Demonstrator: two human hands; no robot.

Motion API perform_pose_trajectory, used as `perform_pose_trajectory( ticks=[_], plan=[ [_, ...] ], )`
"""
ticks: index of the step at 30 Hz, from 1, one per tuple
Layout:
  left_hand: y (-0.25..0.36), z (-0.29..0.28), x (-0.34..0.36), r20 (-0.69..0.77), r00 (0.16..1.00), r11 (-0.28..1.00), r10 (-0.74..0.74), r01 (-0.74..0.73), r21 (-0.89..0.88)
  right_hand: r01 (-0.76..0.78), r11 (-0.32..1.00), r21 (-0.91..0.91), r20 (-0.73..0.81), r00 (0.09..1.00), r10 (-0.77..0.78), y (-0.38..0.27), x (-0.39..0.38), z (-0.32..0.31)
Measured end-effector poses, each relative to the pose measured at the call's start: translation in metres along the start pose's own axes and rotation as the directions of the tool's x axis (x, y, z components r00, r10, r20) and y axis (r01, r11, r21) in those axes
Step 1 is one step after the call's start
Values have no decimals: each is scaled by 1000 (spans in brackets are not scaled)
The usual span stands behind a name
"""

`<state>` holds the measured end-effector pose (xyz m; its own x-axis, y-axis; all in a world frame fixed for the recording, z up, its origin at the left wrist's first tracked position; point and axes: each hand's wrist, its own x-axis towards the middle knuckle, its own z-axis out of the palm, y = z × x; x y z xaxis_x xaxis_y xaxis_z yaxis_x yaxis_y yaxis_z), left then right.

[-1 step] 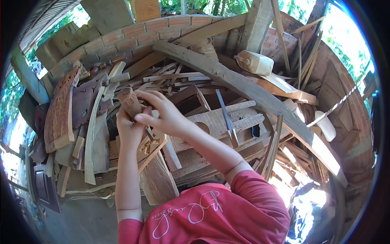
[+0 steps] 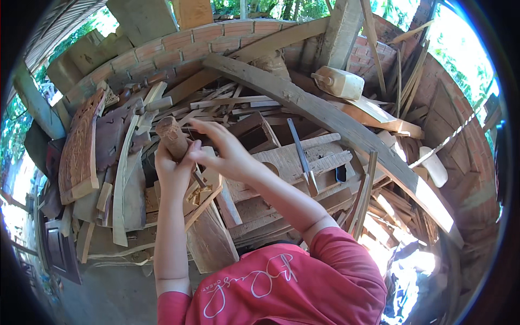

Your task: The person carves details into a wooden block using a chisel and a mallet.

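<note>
Left hand (image 2: 174,169) wrapping its grip around a rough, round wooden block (image 2: 172,138), above the worktop's (image 2: 281,163) left end, right hand (image 2: 223,149) curving half-spread beside it, hold unclear, pale plastic jug (image 2: 342,84) lying beyond, contents hidden

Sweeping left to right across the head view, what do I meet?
Carved wooden panel, left hand gripping a wooden cylinder, right hand, long narrow tool, pale plastic jug, white plastic container.

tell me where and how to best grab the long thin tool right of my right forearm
Probably by the dark middle stretch of the long thin tool, coming from above with thumb and fingers across its narrow width: it slants over the boards with its upper side uncovered.
</note>
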<state>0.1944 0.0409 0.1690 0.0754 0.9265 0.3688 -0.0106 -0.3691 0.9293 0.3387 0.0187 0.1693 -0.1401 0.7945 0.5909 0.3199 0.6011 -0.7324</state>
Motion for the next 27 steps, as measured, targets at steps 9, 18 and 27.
perform_pose_trajectory(
  ticks=[9, 18, 27],
  plan=[
    [5, -4, -1, -78, 982, 983, 173, -177, -40, -498, 852, 161, -279, 805, 523, 98, -94, -52],
    [2, 3, -15, -22, 978, 977, 205, -206, -47, -565, 786, 251, -202, 764, 613, 92, -92, -26],
    [4, -5, -20, 39, 991, 987, 126, -129, 96, -172, 939, 296, 217, 970, 109, 45, -44, 30]
  ],
)
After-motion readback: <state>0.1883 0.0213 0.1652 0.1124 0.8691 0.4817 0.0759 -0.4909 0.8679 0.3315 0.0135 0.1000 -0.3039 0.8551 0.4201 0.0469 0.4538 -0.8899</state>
